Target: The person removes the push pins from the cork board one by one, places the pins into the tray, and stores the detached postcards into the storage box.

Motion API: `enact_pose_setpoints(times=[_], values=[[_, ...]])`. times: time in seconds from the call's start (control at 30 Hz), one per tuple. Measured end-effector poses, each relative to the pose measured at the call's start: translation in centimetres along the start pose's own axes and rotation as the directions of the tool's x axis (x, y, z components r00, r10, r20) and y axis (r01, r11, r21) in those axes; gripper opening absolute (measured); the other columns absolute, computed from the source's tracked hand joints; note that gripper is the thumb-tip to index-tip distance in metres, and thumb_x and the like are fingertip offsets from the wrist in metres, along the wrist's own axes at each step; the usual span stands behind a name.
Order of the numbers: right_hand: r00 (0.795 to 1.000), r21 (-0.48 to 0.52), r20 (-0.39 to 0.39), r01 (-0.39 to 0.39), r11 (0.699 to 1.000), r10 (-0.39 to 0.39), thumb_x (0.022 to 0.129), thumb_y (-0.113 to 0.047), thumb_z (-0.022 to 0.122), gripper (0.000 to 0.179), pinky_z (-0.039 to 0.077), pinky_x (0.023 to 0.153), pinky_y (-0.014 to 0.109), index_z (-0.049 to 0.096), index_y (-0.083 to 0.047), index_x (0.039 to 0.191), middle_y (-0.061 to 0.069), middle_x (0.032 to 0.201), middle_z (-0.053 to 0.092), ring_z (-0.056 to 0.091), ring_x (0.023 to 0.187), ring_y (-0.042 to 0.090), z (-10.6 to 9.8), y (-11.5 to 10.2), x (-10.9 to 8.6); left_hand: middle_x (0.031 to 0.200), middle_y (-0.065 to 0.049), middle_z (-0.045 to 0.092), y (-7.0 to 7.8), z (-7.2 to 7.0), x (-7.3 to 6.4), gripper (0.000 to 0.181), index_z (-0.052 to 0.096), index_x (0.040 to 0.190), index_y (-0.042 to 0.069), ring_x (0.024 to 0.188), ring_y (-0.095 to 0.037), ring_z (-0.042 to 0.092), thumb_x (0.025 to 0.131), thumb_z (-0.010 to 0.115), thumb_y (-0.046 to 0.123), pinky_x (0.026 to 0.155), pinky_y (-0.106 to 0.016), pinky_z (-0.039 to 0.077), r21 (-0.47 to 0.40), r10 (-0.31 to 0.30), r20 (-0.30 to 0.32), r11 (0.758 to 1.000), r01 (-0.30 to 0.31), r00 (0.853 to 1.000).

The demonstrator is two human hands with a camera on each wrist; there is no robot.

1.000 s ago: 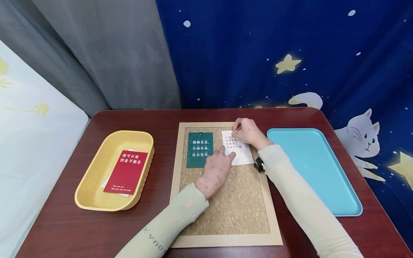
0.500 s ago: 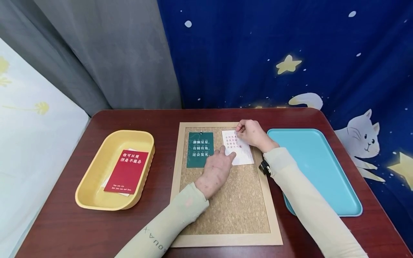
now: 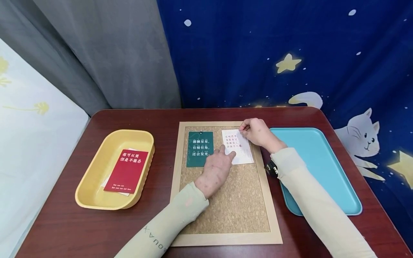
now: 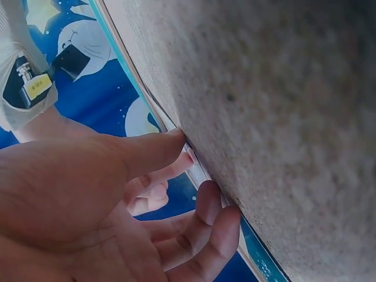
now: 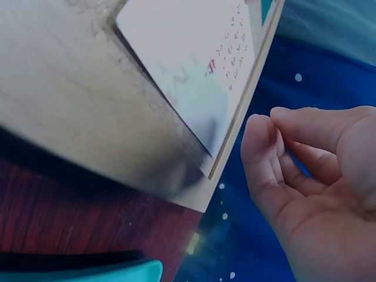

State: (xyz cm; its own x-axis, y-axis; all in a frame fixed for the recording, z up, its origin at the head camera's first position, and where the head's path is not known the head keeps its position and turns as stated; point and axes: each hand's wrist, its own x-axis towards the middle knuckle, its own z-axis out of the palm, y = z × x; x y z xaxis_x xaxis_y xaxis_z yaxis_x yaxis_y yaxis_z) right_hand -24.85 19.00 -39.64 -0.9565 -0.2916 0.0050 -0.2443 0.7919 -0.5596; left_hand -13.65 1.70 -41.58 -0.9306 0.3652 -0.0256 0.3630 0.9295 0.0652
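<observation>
Card (image 3: 242, 157), white, lies far right on the corkboard (image 3: 232, 204), long axis near-to-far; left hand (image 3: 215, 169), fingers apart, touches its left side; right hand (image 3: 257, 131), fingertips together, is nearer its far right corner

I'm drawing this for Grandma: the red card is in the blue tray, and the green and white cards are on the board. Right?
Not quite: the head view shows the red card in the yellow tub, not the blue tray. The green card and white card are on the board.
</observation>
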Motion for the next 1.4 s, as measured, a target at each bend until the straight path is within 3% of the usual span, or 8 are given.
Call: enact_pose_setpoints(times=[0.27, 0.57, 0.83, 1.13, 1.4], values=[[0.997, 0.034, 0.048, -0.062, 0.997, 0.060, 0.099, -0.004, 0.066, 0.009, 0.051, 0.064, 0.023, 0.074, 0.000, 0.100, 0.015, 0.091, 0.073, 0.068, 0.075, 0.020, -1.1, 0.1, -0.8, 0.131, -0.016, 0.067, 0.0, 0.0, 0.0, 0.028, 0.067, 0.128, 0.027, 0.107, -0.027, 0.072, 0.100, 0.068, 0.030, 0.067, -0.038, 0.064, 0.016, 0.002, -0.015, 1.000, -0.002, 1.000], [0.997, -0.011, 0.065, -0.052, 0.999, 0.052, 0.097, -0.006, 0.068, 0.007, 0.051, 0.065, 0.027, 0.074, -0.001, 0.096, 0.013, 0.086, 0.074, 0.066, 0.069, 0.018, -2.0, 1.3, -2.0, 0.126, -0.014, 0.066, 0.1, 0.1, -0.3, 0.028, 0.066, 0.127, 0.027, 0.105, -0.025, 0.071, 0.100, 0.067, 0.032, 0.065, -0.036, 0.064, 0.027, 0.009, 0.005, 1.000, -0.009, 1.000], [0.995, -0.025, 0.079, -0.060, 0.998, 0.062, 0.098, -0.005, 0.067, 0.009, 0.051, 0.063, 0.028, 0.075, 0.001, 0.097, 0.015, 0.084, 0.073, 0.066, 0.067, 0.019, -3.1, 2.9, -3.0, 0.132, -0.016, 0.066, 0.0, 0.1, -0.3, 0.028, 0.066, 0.129, 0.026, 0.111, -0.027, 0.072, 0.102, 0.065, 0.031, 0.068, -0.037, 0.065, 0.030, 0.006, -0.003, 1.000, -0.006, 1.000], [0.989, -0.088, 0.109, -0.093, 0.992, 0.102, 0.099, -0.006, 0.066, 0.010, 0.050, 0.069, 0.032, 0.074, 0.000, 0.100, 0.014, 0.089, 0.071, 0.061, 0.077, 0.022, -3.7, 4.3, -4.5, 0.126, -0.015, 0.066, 0.0, 0.2, -0.4, 0.028, 0.066, 0.128, 0.026, 0.106, -0.026, 0.071, 0.101, 0.065, 0.032, 0.066, -0.036, 0.064, 0.013, 0.010, 0.000, 1.000, -0.010, 1.000], [0.984, -0.087, 0.160, -0.069, 0.994, 0.082, 0.098, -0.003, 0.067, 0.009, 0.047, 0.063, 0.030, 0.072, 0.004, 0.096, 0.014, 0.081, 0.068, 0.059, 0.071, 0.019, -4.4, 5.7, -5.1, 0.130, -0.016, 0.066, -0.1, 0.1, -0.3, 0.028, 0.067, 0.128, 0.026, 0.107, -0.026, 0.071, 0.101, 0.066, 0.031, 0.066, -0.036, 0.064, 0.012, 0.008, -0.017, 1.000, -0.008, 1.000]])
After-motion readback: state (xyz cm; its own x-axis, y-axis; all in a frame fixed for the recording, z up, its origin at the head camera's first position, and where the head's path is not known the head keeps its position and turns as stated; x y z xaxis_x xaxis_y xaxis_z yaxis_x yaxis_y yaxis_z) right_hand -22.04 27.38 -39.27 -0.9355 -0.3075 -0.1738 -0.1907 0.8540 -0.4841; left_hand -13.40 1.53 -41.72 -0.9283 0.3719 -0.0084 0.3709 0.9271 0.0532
